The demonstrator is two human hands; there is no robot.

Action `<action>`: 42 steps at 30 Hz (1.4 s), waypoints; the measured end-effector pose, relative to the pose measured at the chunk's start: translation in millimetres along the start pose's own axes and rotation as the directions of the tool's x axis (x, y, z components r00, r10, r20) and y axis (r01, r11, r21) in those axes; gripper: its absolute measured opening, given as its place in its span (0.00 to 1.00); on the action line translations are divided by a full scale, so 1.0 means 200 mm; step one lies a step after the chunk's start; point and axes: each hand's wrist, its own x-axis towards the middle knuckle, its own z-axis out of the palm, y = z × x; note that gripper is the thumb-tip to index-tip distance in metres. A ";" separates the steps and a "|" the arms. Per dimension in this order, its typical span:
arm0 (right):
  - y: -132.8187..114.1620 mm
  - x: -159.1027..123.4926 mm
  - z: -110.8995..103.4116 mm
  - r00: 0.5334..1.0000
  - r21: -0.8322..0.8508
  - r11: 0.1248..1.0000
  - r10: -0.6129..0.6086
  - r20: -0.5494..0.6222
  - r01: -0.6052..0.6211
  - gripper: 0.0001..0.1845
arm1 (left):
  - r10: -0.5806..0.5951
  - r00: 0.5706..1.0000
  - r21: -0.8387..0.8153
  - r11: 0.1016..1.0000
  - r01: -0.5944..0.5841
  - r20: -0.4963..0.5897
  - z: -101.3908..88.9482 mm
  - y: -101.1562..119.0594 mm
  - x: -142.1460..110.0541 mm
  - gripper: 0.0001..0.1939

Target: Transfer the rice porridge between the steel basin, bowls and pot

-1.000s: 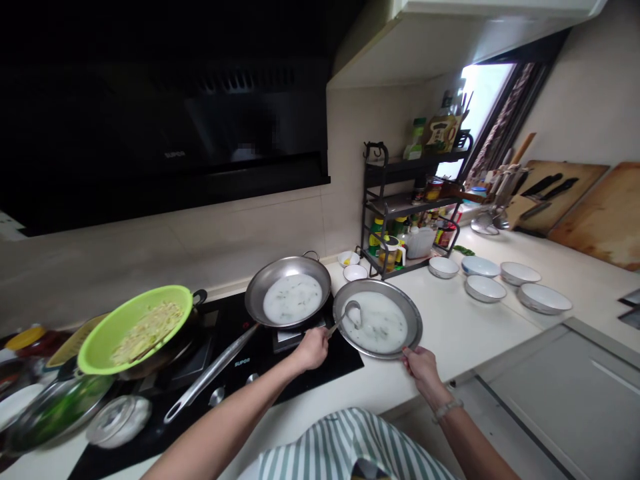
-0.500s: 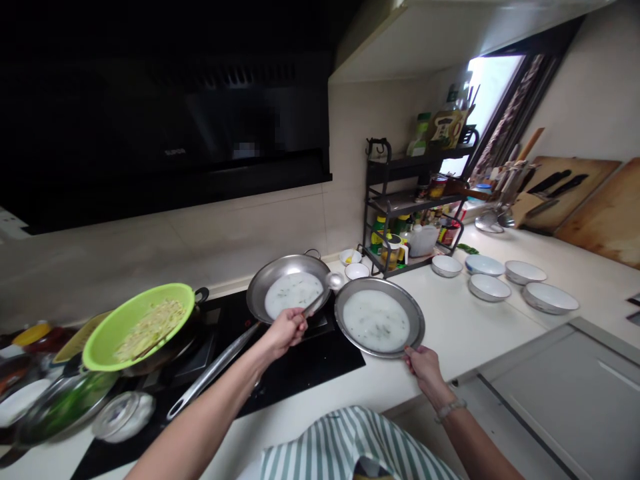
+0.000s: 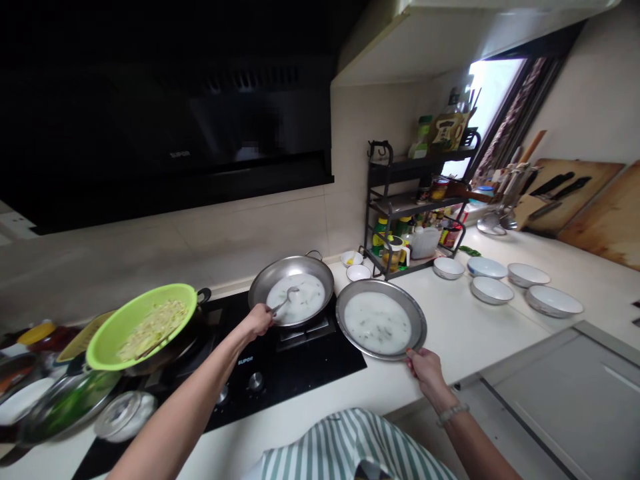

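Note:
My left hand (image 3: 261, 320) is closed round the handle of a metal ladle (image 3: 281, 305). The ladle's bowl dips over the white soup in a steel wok (image 3: 257, 283) on the stove; green bits float in the soup. To the right, a round steel basin (image 3: 420, 313) contains similar white soup with green bits. Its near right rim is pinched by my right hand (image 3: 425, 368). The basin rests at the stove's right edge, partly on the counter, close beside the wok. My left forearm covers the wok's long handle.
A green colander (image 3: 97, 343) of sprouts sits at the left burner, with a glass jar (image 3: 123, 417) and a lidded pan nearby. Behind the basin are two small bowls (image 3: 359, 272) and a spice rack (image 3: 387, 200). Several white bowls (image 3: 493, 291) stand right. A range hood (image 3: 200, 133) overhangs the stove.
My left hand has moved left and the ladle has gone from between the two vessels to over the wok's soup. My right hand keeps hold of the basin's rim.

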 end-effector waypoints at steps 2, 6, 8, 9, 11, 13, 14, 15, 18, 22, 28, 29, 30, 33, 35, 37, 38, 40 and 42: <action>0.00 0.00 0.00 1.000 0.003 1.000 -0.002 0.003 0.002 0.13 | -0.064 0.998 -0.062 0.996 0.062 -0.021 0.01 0.02 -0.01 0.05; 0.01 0.01 0.00 1.000 0.005 1.000 -0.004 0.004 0.004 0.12 | -0.150 0.987 -0.172 0.973 0.157 0.048 0.02 0.08 -0.05 0.08; 0.02 0.01 0.00 1.000 0.004 1.000 -0.006 0.004 0.006 0.13 | -0.190 0.978 -0.214 0.955 0.204 0.085 0.01 0.10 -0.07 0.09; 0.02 0.01 0.00 1.000 0.003 1.000 -0.007 0.003 0.007 0.13 | -0.213 0.972 -0.247 0.941 0.233 0.103 0.01 0.10 -0.08 0.09; 0.02 0.01 0.00 1.000 0.000 1.000 -0.008 0.003 0.008 0.13 | -0.250 0.959 -0.305 0.910 0.280 0.132 0.00 0.11 -0.09 0.10; 0.02 0.02 0.00 1.000 -0.001 1.000 -0.008 0.004 0.008 0.13 | -0.262 0.954 -0.339 0.893 0.297 0.147 0.00 0.11 -0.10 0.09; 0.02 0.02 -0.01 1.000 -0.001 1.000 -0.007 0.006 0.007 0.13 | -0.261 0.953 -0.351 0.887 0.300 0.154 0.00 0.11 -0.10 0.09; 0.02 0.01 -0.01 1.000 0.000 1.000 -0.007 0.007 0.007 0.12 | -0.261 0.952 -0.363 0.881 0.303 0.162 0.00 0.11 -0.11 0.09; 0.02 0.01 -0.01 1.000 0.005 1.000 -0.007 0.009 0.007 0.13 | -0.258 0.949 -0.391 0.867 0.310 0.181 0.00 0.12 -0.12 0.09; 0.01 0.01 0.00 1.000 0.008 1.000 -0.004 0.008 0.004 0.13 | -0.255 0.949 -0.383 0.871 0.309 0.186 0.01 0.13 -0.14 0.09; 0.00 0.00 0.00 1.000 0.006 1.000 -0.001 0.009 0.001 0.13 | -0.235 0.948 -0.377 0.876 0.301 0.213 0.01 0.13 -0.15 0.09; 0.00 0.00 0.00 1.000 0.004 1.000 -0.001 0.007 0.001 0.13 | -0.232 0.947 -0.375 0.876 0.302 0.220 0.01 0.13 -0.16 0.09; 0.00 0.00 0.00 1.000 0.002 1.000 -0.001 0.006 0.001 0.13 | -0.230 0.947 -0.372 0.877 0.302 0.226 0.02 0.13 -0.16 0.09; -0.01 0.00 0.00 1.000 -0.002 1.000 0.001 0.003 -0.001 0.13 | -0.206 0.951 -0.360 0.890 0.280 0.231 0.03 0.14 -0.17 0.08; -0.01 -0.01 0.00 1.000 -0.004 1.000 0.003 0.001 -0.003 0.13 | -0.184 0.956 -0.349 0.901 0.256 0.228 0.05 0.15 -0.19 0.07; -0.01 -0.01 0.00 1.000 -0.003 1.000 0.006 0.000 -0.006 0.13 | -0.171 0.958 -0.331 0.912 0.243 0.231 0.06 0.17 -0.22 0.08; -0.01 -0.01 0.00 1.000 -0.003 1.000 0.008 -0.001 -0.008 0.13 | -0.167 0.956 -0.320 0.917 0.240 0.240 0.08 0.18 -0.23 0.08; -0.01 -0.01 -0.01 1.000 -0.002 1.000 0.012 0.000 -0.012 0.13 | -0.150 0.950 -0.299 0.925 0.233 0.275 0.10 0.20 -0.26 0.08; -0.01 -0.01 -0.01 1.000 -0.001 1.000 0.015 0.002 -0.015 0.13 | -0.125 0.940 -0.278 0.936 0.218 0.316 0.12 0.22 -0.28 0.08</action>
